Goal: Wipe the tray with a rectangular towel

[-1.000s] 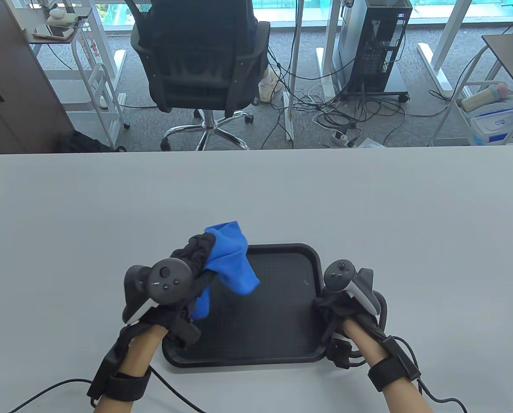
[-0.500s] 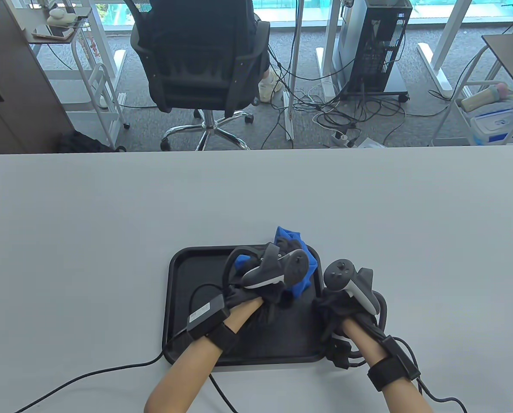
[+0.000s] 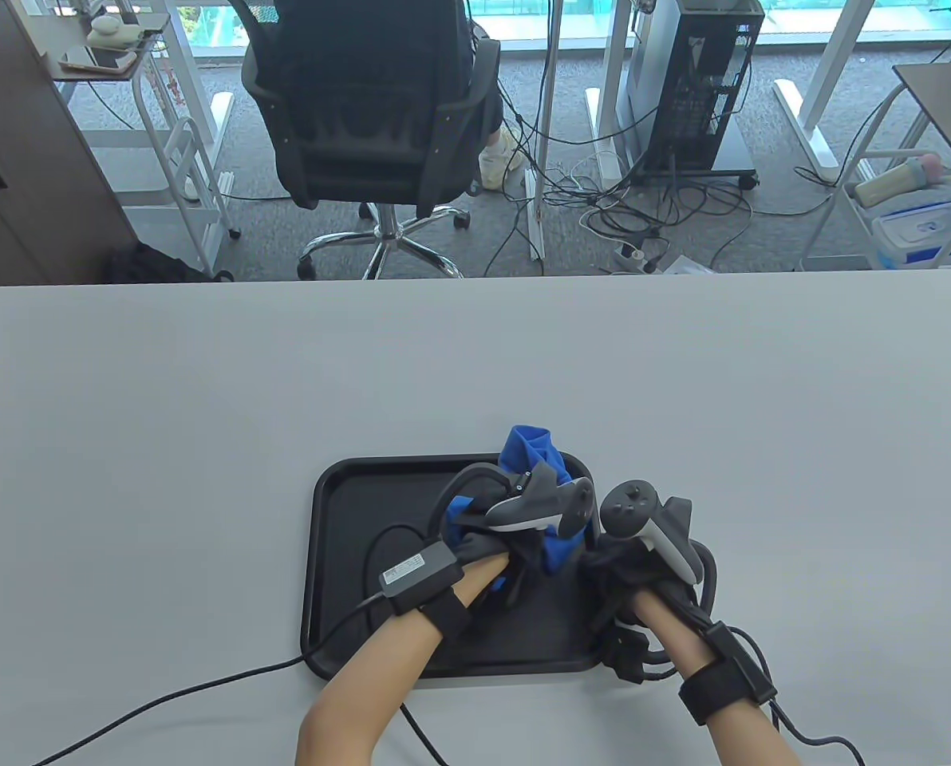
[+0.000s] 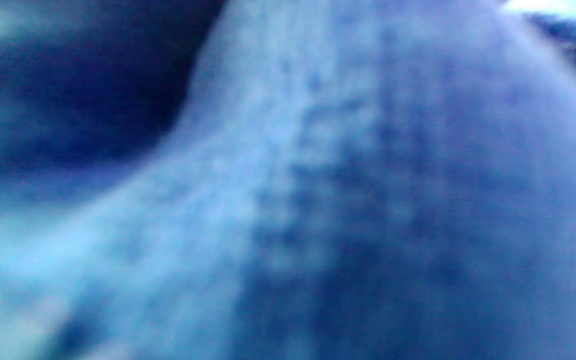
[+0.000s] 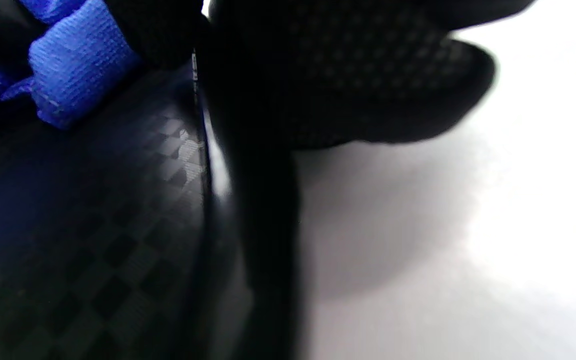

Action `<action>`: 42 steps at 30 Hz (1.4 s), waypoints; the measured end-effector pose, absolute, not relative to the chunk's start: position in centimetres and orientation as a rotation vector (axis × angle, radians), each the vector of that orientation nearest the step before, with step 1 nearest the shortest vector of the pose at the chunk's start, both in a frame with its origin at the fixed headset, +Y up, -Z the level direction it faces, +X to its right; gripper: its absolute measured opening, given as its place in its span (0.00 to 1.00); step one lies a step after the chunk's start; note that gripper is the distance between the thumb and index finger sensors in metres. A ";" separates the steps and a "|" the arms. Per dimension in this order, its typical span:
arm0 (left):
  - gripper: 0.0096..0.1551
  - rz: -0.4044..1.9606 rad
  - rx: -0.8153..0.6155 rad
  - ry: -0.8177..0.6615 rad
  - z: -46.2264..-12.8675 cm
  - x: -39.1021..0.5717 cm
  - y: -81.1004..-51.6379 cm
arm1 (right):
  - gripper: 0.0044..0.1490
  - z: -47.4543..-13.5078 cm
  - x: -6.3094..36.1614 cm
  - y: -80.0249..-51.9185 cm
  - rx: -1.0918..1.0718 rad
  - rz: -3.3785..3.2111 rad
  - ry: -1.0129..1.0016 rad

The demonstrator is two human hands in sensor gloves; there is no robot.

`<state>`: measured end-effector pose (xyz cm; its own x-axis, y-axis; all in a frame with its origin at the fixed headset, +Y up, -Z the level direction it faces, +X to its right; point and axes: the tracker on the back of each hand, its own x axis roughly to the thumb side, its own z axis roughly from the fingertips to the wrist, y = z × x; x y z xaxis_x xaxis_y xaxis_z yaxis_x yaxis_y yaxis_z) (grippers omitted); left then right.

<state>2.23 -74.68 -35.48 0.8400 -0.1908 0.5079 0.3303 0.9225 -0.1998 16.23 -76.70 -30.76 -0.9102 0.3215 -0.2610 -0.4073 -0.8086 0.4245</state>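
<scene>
A black plastic tray (image 3: 348, 558) lies on the grey table near its front edge. My left hand (image 3: 515, 550) grips a bunched blue towel (image 3: 531, 455) and presses it onto the tray's far right part. The towel fills the blurred left wrist view (image 4: 318, 200). My right hand (image 3: 627, 574) grips the tray's right rim. In the right wrist view its gloved fingers (image 5: 348, 80) lie over the rim (image 5: 208, 200), with the towel (image 5: 78, 65) at the top left on the textured tray floor.
The grey table (image 3: 204, 383) spreads wide to the left, right and behind the tray. Glove cables (image 3: 204, 686) trail over the table's front edge. An office chair (image 3: 372, 120) and a computer tower (image 3: 699, 80) stand on the floor beyond the table.
My left hand carried the towel from the tray's left side across to its far right and lowered it onto the tray, then shifted slightly nearer. The right hand stayed on the rim.
</scene>
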 end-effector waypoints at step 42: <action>0.34 -0.271 -0.505 -0.522 -24.5 -12.8 -73.7 | 0.30 -30.4 16.0 -77.2 -0.285 2.655 0.638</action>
<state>-12.77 -73.71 -24.51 0.8354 -0.1191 0.5366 0.3699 0.8439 -0.3886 15.99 -77.20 -30.45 -0.9018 0.3270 -0.2826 -0.4197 -0.8186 0.3921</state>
